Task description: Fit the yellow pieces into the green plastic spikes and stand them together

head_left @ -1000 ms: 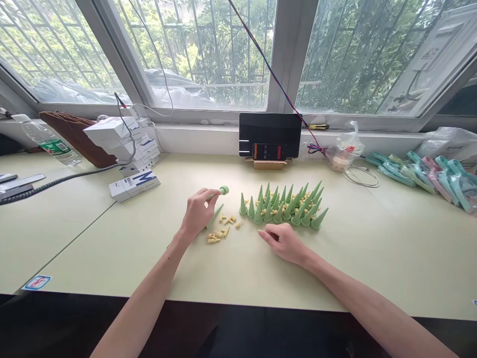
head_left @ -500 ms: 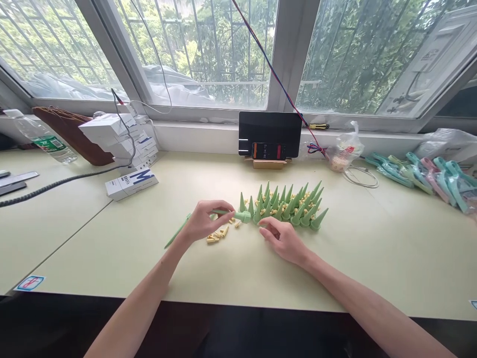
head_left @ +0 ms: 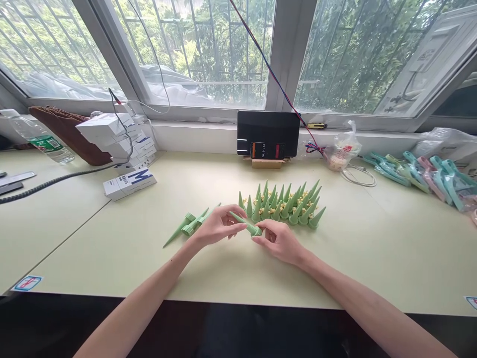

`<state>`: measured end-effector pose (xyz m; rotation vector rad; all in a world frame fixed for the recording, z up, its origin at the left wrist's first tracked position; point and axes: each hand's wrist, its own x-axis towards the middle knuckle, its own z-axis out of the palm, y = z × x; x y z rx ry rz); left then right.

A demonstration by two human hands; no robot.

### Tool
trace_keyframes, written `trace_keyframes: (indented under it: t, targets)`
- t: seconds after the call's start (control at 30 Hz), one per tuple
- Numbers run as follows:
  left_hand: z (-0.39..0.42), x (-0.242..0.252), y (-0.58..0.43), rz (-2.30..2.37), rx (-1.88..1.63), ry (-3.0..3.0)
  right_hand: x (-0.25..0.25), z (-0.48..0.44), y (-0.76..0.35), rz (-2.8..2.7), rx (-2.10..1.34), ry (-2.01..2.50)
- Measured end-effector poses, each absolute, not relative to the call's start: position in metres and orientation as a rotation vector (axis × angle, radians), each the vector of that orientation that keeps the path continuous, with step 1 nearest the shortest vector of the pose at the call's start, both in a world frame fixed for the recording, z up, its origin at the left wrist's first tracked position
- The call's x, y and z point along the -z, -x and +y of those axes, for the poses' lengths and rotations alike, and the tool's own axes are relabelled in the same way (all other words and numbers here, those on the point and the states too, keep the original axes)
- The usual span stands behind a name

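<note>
My left hand (head_left: 222, 223) has its thumb and fingers closed on the shaft of a green plastic watering spike (head_left: 244, 222), whose thin point aims up and left. At the spike's wider ribbed cap end, my right hand (head_left: 279, 241) pinches with thumb and forefinger. Beyond both hands, several green spikes stand point up in close rows (head_left: 285, 209), with small yellow pieces (head_left: 274, 211) among them. Left of my left hand lie a few more loose green spikes (head_left: 191, 226). Loose yellow pieces seen earlier by my left hand are now hidden behind it.
Behind the rows, a phone (head_left: 267, 150) leans on a black tablet (head_left: 268, 130). White boxes (head_left: 129, 184) and a bottle (head_left: 50, 141) stand left, with a dark coiled cable (head_left: 67, 174). To the right are a bagged cup (head_left: 343, 151), a white cable (head_left: 359, 176) and bagged coloured clips (head_left: 432, 171).
My left hand has moved right and slightly down, and the spike now tilts with its cap toward me. My right hand, apart from it before, now grips the cap. Loose spikes at left are uncovered.
</note>
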<state>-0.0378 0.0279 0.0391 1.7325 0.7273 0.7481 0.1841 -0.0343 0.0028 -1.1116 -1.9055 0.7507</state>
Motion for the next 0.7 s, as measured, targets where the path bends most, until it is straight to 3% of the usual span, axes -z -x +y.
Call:
trace_keyframes:
  t: [0.43,0.7]
  targets:
    - [0.023,-0.026,0.024,0.681,-0.807,-1.693,-0.003,-0.035,-0.181,-1.802,-0.769,1.081]
    - [0.032,-0.039,0.033,0.788,-1.126,-1.618,0.009,-0.033,-0.179,-1.824,-0.614,1.133]
